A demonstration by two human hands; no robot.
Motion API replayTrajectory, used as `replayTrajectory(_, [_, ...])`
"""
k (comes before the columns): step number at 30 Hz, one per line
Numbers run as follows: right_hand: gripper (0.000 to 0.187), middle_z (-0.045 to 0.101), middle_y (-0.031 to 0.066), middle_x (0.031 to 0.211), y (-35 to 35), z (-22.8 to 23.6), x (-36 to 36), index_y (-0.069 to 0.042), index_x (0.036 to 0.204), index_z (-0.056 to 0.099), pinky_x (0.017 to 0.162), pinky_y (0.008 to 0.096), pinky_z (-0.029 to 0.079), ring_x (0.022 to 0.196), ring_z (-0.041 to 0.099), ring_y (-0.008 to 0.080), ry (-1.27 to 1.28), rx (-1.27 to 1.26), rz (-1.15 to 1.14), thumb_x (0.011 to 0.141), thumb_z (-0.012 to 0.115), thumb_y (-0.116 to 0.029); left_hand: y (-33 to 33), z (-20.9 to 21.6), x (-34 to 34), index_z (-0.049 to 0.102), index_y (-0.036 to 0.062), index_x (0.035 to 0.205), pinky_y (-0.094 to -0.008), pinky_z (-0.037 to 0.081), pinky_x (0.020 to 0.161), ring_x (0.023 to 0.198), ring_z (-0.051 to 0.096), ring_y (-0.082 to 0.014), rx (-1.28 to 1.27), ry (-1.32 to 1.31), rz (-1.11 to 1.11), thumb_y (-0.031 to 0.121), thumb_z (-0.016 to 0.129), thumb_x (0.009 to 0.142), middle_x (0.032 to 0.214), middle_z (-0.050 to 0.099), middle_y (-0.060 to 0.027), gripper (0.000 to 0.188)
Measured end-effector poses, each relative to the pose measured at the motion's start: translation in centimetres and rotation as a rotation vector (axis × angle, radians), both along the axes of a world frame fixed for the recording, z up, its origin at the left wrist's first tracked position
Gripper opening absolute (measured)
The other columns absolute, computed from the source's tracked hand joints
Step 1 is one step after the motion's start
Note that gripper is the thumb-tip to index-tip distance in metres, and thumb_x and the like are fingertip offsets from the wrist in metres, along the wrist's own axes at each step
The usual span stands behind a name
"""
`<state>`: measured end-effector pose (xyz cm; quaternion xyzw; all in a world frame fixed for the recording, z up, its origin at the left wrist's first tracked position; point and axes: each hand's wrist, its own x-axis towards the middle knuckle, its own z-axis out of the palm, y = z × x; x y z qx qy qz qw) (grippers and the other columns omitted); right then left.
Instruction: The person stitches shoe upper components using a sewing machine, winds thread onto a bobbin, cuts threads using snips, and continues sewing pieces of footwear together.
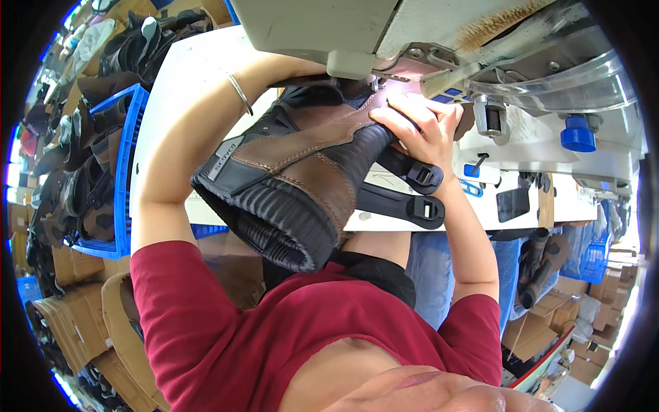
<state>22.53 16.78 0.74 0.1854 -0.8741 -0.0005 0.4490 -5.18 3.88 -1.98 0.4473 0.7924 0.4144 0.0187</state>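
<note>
A brown and black boot upper (295,158) lies under the head of a sewing machine (329,34), its ribbed black opening facing my body. Black straps with plastic buckles (419,196) hang from its right side. My right hand (419,123) is closed on the upper's right edge, close to the lit stitching area. On the left my forearm, with a silver bangle at the wrist, reaches behind the upper. The machine head and the upper hide my left hand, so its fingers do not show.
A blue crate (127,172) full of dark shoe parts stands left of the white table (178,75). A phone (513,204) lies on the table to the right, near a blue cap (578,134) on the machine. Cardboard boxes (75,323) are stacked at the lower left.
</note>
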Motion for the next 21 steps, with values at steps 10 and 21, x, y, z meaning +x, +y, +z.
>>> replayTrajectory(10, [0.043,0.056,-0.0065,0.11,0.6,-0.3,0.1,-0.03,0.104,0.063,0.083,0.0351,0.034,0.097,0.055,0.0169,-0.084,-0.025,-0.014,0.063,0.075,-0.027,-0.3,-0.1,0.8,0.06,0.0022,0.11,-0.0317,0.046,0.076,0.086,0.058,-0.0185,-0.008,-0.017,0.013,0.013,0.049,0.088,0.099,0.065,-0.0132,0.027])
replayTrajectory(21, [0.041,0.06,-0.0025,0.112,1.8,0.6,0.6,-0.026,0.106,0.065,0.088,0.0344,0.036,0.103,0.055,0.0171,-0.27,-0.03,0.009,0.067,0.073,-0.019,-0.6,-0.5,3.8,0.06,0.0017,0.109,-0.032,0.047,0.075,0.086,0.058,-0.019,-0.016,-0.044,0.019,0.013,0.05,0.087,0.098,0.065,-0.0135,0.027])
